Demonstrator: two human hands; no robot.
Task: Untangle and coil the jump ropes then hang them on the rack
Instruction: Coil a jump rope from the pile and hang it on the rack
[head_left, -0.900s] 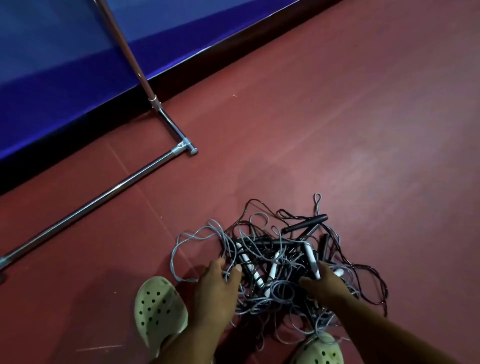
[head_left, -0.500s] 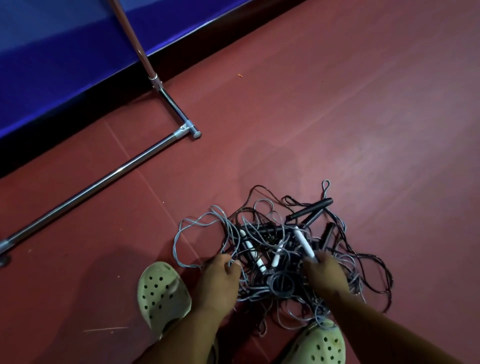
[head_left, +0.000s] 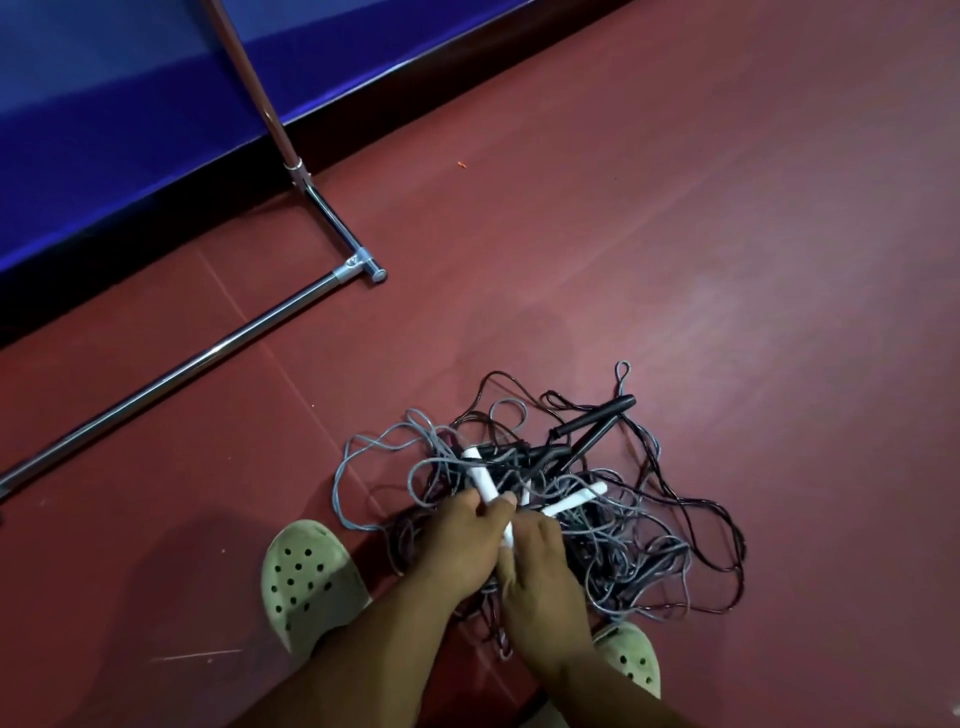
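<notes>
- Left hand (head_left: 457, 545) pinches a white handle (head_left: 479, 475), which juts out past its fingertips.
- Right hand (head_left: 540, 566) grips a second handle (head_left: 574, 501); ropes (head_left: 623, 519) lie tangled beyond both.

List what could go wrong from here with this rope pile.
1. The left hand and right hand grip the white handle and second white handle, whose cords run into the tangled pile; pulling may tighten knots.
2. Loops lie close beside the right clog; lifting the pile could snag the foot.
</notes>
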